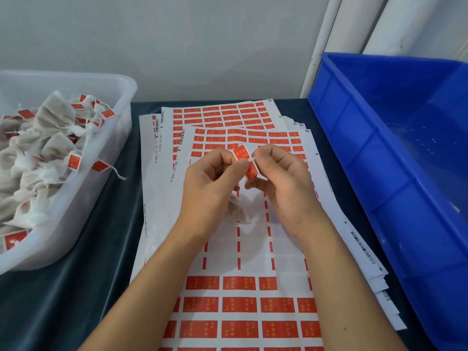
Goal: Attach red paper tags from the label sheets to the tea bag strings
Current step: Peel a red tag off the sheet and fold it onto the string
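while a red tag [245, 160] is held above the top label sheet [253, 252], the folding step is judged to be in hand. the tag is pinched by the left hand [215, 183] at its left edge, fingers curled upon it. the right hand [283, 183] is closed on the right side, where a short white piece, taken to be the tea bag string [251, 160], is seen crossing the tag between the two thumbs. a tea bag [236, 211] is seen hanging below the hands, just over the sheet, mostly screened by the left hand.

the next move is judged to call for the two halves of the tag to be pressed together over the string, edges aligned, so that the string is trapped in the fold.

finished bags with tags are piled in the clear tub [121, 97] at the left. a blue crate [354, 117] stands at the right. further label sheets [222, 115] are fanned at the far side, on a dark table cover [109, 236].

whether the tag's adhesive face is exposed cannot be told. the string's run down to the bag is hidden. the crate's contents are cut off, and the print on the tags is too small to be read.
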The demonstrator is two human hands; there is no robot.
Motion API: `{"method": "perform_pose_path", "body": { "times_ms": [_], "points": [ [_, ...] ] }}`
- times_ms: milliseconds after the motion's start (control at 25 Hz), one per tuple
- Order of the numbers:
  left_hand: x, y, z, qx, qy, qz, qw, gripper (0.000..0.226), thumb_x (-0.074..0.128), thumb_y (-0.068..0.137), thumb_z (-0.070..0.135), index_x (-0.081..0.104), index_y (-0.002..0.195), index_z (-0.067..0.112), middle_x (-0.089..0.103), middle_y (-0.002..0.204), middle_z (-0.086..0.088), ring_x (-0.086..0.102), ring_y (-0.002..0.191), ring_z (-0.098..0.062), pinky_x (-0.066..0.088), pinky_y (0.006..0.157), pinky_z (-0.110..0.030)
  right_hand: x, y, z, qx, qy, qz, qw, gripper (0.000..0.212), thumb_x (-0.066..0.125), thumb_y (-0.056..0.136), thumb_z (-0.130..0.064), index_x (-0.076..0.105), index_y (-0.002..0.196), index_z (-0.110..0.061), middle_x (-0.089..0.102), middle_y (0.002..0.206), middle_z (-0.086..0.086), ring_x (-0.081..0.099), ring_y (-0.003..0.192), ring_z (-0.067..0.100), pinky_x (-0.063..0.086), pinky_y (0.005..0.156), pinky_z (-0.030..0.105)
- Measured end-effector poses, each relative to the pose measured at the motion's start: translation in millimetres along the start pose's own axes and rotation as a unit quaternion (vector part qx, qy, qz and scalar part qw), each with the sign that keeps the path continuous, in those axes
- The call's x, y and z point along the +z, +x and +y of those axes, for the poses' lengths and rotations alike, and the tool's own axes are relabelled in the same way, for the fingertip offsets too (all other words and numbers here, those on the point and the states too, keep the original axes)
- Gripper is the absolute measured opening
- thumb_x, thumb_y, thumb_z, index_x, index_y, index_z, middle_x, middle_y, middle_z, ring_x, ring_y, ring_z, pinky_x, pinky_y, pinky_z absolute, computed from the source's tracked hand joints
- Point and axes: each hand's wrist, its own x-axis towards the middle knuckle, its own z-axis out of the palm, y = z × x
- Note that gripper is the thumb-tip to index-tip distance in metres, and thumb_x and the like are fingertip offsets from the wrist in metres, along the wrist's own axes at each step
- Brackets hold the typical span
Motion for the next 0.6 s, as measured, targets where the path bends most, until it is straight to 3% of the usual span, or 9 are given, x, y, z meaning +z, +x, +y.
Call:
{"method": "perform_pose_path", "body": {
  "times_ms": [280,480,600],
  "points": [
    [0.9,-0.9,1.0,0.007,0.025,0.013,1.000,0.025,0.066,0.100,0.017,0.068,0.076,0.024,0.068,0.075,-0.007,0.066,0.060,-0.015,0.055,0.052,-0.018,-1.5,0.2,1.5,-0.021,-0.021,0.004,1.000,0.026,0.055,0.104,-0.038,0.071,0.100,-0.018,0.075,0.103,-0.003,0.071,0.100,0.023,0.063,0.086,0.034],
    [-0.2,1.7,-4.4,0.002,0.050,0.033,0.998,0.020,0.067,0.099,0.015,0.066,0.078,0.014,0.069,0.075,-0.007,0.064,0.069,-0.026,0.057,0.059,-0.018,-3.9,4.1,2.0,-0.032,0.003,0.025,0.999,0.029,0.050,0.101,-0.040,0.073,0.089,-0.027,0.072,0.090,-0.001,0.070,0.089,0.018,0.060,0.078,0.030],
    [-0.8,1.9,-5.4,0.005,0.046,0.031,0.998,0.018,0.067,0.098,0.012,0.066,0.080,0.009,0.069,0.076,-0.010,0.063,0.069,-0.029,0.056,0.060,-0.022,-6.2,5.5,2.1,-0.034,0.009,0.020,0.999,0.030,0.050,0.099,-0.040,0.075,0.100,-0.024,0.072,0.093,0.000,0.069,0.091,0.018,0.060,0.077,0.029]
  ]
}}
